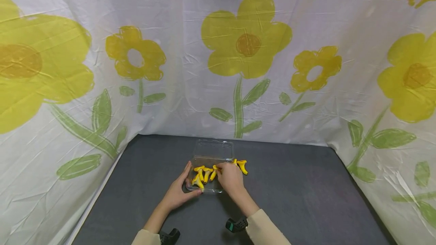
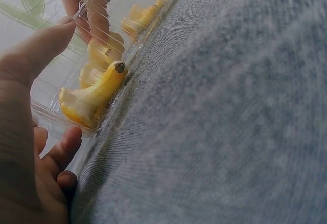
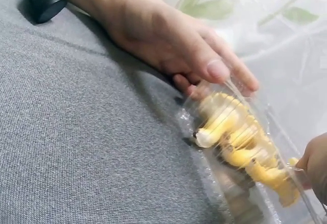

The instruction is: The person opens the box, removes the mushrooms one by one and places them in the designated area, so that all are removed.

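Note:
A hinged clear plastic box [image 1: 214,191] sits on the table with several yellow chanterelle mushrooms [image 1: 198,182] inside. My left hand [image 1: 177,194] holds the box at its left side, thumb on the near rim and fingers along the outer wall. Inside the box, toward its right side, my right hand [image 1: 232,180] pinches another chanterelle [image 1: 213,174] between thumb and fingertips. Through the wall in the left wrist view, a pale-stemmed mushroom [image 2: 97,93] lies close to the left hand. The right hand partly covers the box's right edge.
The box's lid [image 1: 214,148] stands folded back on the far side. Beyond the right hand, a few more chanterelles [image 1: 243,166] lie on the dark grey table [image 1: 299,192]. White cloth walls [image 1: 184,97] printed with yellow flowers border the table at the back and sides.

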The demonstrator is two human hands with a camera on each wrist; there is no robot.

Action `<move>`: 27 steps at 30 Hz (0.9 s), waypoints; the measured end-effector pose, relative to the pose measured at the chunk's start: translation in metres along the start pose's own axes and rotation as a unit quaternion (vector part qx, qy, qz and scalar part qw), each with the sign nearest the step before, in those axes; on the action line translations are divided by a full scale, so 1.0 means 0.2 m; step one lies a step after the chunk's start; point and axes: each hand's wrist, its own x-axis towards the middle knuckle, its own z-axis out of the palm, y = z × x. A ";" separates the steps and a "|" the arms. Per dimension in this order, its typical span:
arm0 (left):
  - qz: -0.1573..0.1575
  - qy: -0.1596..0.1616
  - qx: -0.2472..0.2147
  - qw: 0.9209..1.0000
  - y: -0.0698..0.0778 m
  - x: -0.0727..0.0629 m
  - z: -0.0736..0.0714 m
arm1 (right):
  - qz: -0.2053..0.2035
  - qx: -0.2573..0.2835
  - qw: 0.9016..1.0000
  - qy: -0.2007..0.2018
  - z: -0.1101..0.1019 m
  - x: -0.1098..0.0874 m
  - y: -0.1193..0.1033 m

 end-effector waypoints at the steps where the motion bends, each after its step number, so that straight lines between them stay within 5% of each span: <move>1: 0.000 0.000 0.000 1.000 0.00 0.00 0.00 | -0.002 0.001 1.000 0.003 -0.01 0.00 0.00; 27: 0.007 0.009 0.012 1.000 0.00 0.00 0.00 | 0.045 0.129 0.990 0.039 -0.21 0.03 0.01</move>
